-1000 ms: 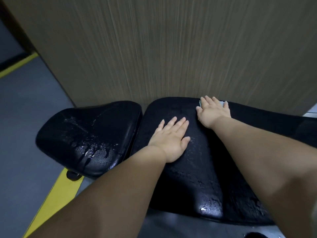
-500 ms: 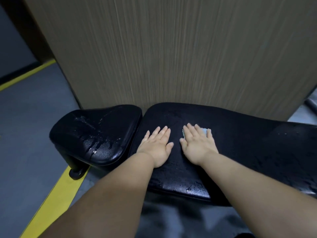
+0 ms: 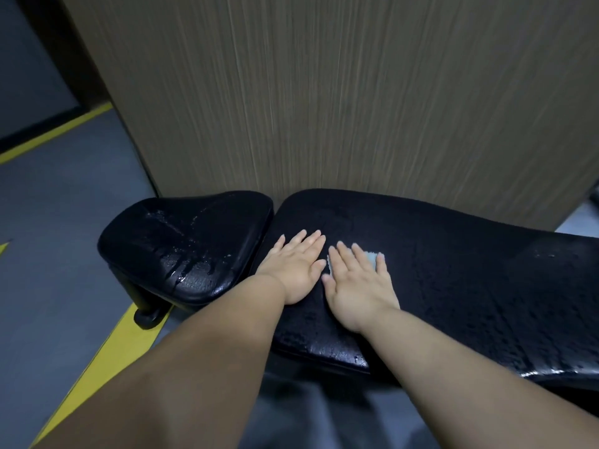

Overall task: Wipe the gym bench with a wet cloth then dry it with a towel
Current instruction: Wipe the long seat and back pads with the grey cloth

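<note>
Wood-grain wall point(image 3: 324, 92) behind wet black bench point(image 3: 453, 286); left hand point(image 3: 296, 270) flat on pad, fingers straight; right hand point(image 3: 356, 286) flat, pressing pale cloth point(image 3: 372, 257).

A wood-grain wall panel point(image 3: 324, 92) is standing right behind the black long pad point(image 3: 470, 280) and the seat pad point(image 3: 181, 247), closing off their far side. The long pad is stretching away to the right, its wet top lying free beyond the right hand point(image 3: 356, 283). The left hand point(image 3: 296, 267) is lying flat just beside the right one, blocking the way toward the narrow gap between the pads. The seat pad's wet top is lying free. Grey floor point(image 3: 64, 238) is spreading wide on the left, a black bench foot point(image 3: 147, 311) sticking out beneath the seat pad onto a yellow floor stripe point(image 3: 107, 351).
</note>
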A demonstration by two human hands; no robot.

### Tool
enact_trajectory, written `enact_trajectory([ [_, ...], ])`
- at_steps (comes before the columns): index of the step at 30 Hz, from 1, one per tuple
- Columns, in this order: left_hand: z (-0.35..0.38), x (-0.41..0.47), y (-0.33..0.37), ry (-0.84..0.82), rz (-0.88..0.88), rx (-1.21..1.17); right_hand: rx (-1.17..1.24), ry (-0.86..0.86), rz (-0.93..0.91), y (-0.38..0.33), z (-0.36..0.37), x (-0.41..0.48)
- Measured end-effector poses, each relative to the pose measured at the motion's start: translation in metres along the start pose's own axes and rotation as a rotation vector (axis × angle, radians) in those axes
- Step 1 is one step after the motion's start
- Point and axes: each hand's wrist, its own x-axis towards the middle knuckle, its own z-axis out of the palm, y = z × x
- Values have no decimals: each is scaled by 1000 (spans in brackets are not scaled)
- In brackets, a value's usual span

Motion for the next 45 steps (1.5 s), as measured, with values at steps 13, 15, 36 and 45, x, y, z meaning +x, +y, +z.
enact_trajectory([
  [13,7,10,-8,103,-47,-16,17,8,93,22,-19,129],
  [15,7,10,-8,104,-45,-10,6,4,101,23,-21,144],
  [36,8,-25,-28,59,-97,-56,-18,-32,-167,-20,5,-16],
  [45,13,-34,-33,143,-80,-111,-24,-29,-116,-25,-5,34],
])
